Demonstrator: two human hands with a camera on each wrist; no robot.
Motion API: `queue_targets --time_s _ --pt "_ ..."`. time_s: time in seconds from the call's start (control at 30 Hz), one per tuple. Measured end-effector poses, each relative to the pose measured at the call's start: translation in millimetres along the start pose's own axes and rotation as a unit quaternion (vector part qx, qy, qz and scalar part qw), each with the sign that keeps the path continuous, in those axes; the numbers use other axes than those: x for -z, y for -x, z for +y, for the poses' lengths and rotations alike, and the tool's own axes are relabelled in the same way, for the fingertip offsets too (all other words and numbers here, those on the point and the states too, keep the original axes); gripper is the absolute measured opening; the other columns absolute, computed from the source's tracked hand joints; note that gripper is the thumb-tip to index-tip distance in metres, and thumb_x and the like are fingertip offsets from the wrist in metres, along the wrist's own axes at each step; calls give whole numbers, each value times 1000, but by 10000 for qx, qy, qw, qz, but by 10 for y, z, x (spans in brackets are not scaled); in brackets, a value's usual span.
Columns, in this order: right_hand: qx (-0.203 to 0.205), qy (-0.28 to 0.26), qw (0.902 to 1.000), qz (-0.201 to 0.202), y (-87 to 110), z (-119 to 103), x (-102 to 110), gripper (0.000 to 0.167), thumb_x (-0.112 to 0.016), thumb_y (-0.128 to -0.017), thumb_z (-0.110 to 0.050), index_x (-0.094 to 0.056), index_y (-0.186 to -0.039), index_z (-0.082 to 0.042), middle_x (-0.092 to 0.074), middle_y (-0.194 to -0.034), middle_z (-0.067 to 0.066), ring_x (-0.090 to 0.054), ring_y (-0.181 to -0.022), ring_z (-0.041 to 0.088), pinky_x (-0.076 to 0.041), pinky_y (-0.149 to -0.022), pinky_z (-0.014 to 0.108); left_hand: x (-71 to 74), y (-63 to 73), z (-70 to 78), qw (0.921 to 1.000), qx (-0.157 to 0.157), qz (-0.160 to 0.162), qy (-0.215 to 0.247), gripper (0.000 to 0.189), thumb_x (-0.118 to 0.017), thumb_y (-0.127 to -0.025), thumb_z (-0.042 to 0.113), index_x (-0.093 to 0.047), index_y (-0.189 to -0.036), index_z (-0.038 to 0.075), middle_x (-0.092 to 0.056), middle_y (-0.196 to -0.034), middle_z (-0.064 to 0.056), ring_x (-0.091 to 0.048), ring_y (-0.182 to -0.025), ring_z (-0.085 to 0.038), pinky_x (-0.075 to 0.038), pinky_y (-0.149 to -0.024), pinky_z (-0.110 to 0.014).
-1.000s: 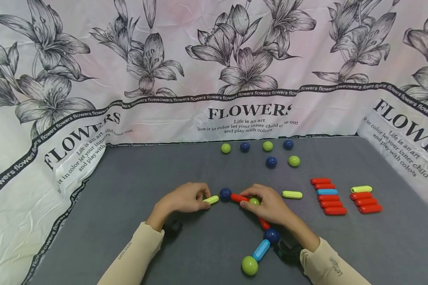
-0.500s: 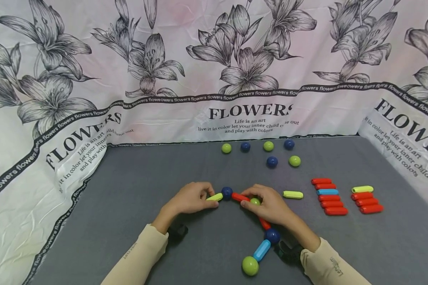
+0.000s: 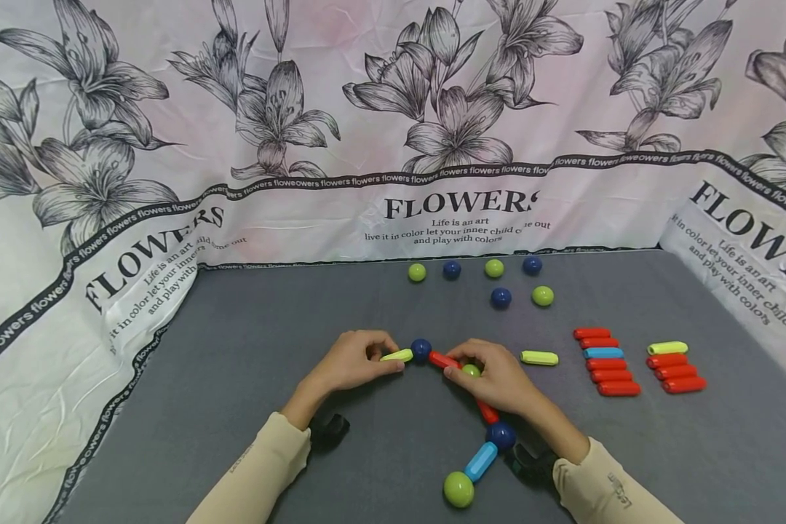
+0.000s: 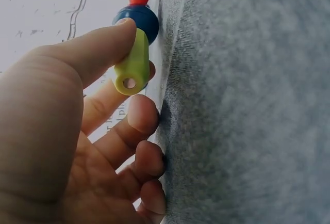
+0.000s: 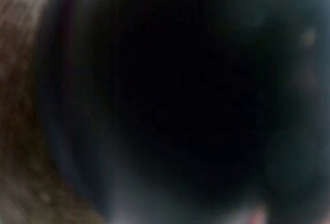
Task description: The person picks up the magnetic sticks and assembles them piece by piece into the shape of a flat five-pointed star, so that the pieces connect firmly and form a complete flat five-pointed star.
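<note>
My left hand pinches a yellow-green magnetic rod between thumb and forefinger. Its far end meets a dark blue ball, and in the left wrist view the rod shows a round metal end facing the camera. From the blue ball a red rod runs to a green ball, partly covered by my right hand, whose thumb and forefinger grip that red rod close to the green ball. Beyond it the chain goes on through a second red rod, another blue ball, a blue rod and a green ball.
A loose yellow-green rod lies right of my right hand. Farther right are two columns of rods, mostly red. Several green and blue balls stand along the back, before the floral cloth. The right wrist view is dark and blurred.
My left hand has moved right and slightly away, bringing the yellow-green rod from a gap up to the blue ball. The right hand keeps its place on the chain.
</note>
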State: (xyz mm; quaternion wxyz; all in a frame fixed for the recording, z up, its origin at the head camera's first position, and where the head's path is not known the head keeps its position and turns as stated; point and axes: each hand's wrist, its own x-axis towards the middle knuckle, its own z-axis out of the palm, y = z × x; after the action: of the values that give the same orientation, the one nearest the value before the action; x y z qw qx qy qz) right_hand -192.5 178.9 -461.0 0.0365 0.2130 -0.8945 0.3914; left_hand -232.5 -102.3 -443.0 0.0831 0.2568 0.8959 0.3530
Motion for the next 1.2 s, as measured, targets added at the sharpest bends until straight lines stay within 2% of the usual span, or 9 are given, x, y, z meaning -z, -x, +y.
queue_targets --time_s 0.23,0.47,0.87,1.03,1.13,1.2 --pt "87 -73 9999 52 6 -14 6 11 -77 -91 -25 -77 -101 -22 -63 -84 -10 -47 -66 2 -39 -60 23 11 -2 13 9997 5 -99 -236 17 -80 -89 36 -75 -101 25 -56 -67 9 -48 -57 -5 -39 -60 -23" --pt "78 -112 9999 43 13 -1 -3 16 -77 -91 -25 -77 -106 -20 -61 -80 -10 -47 -65 1 -39 -59 22 17 4 11 9993 10 -216 -309 21 -80 -88 33 -74 -106 25 -57 -70 9 -50 -61 -6 -40 -71 -27" --pt "-90 -255 9996 -73 1 -16 16 16 -75 -92 -26 -75 -108 -22 -58 -77 -12 -44 -57 2 -36 -54 21 42 28 36 9995 -36 -243 -196 19 -78 -91 25 -72 -108 22 -58 -74 7 -50 -63 -7 -42 -64 -23" --pt "-123 -288 9995 -9 -6 -18 12 14 -74 -94 -24 -76 -107 -20 -60 -75 -10 -44 -55 2 -36 -52 21 65 29 49 9997 -5 -197 -174 31 -76 -93 23 -67 -122 16 -56 -79 4 -47 -65 -9 -39 -67 -25" --pt "-129 -344 9993 62 -9 -9 2 14 -73 -94 -22 -76 -107 -18 -60 -73 -9 -44 -53 3 -36 -51 21 72 41 131 9995 -10 -66 -317 42 -75 -93 25 -59 -130 14 -52 -80 3 -45 -65 -9 -37 -64 -25" --pt "-109 -397 9991 87 -7 -8 -2 14 -73 -94 -21 -75 -108 -17 -60 -72 -8 -44 -52 2 -36 -50 21 61 69 264 9987 -151 -114 -484 42 -75 -94 29 -58 -129 14 -52 -77 1 -44 -62 -9 -37 -59 -25"
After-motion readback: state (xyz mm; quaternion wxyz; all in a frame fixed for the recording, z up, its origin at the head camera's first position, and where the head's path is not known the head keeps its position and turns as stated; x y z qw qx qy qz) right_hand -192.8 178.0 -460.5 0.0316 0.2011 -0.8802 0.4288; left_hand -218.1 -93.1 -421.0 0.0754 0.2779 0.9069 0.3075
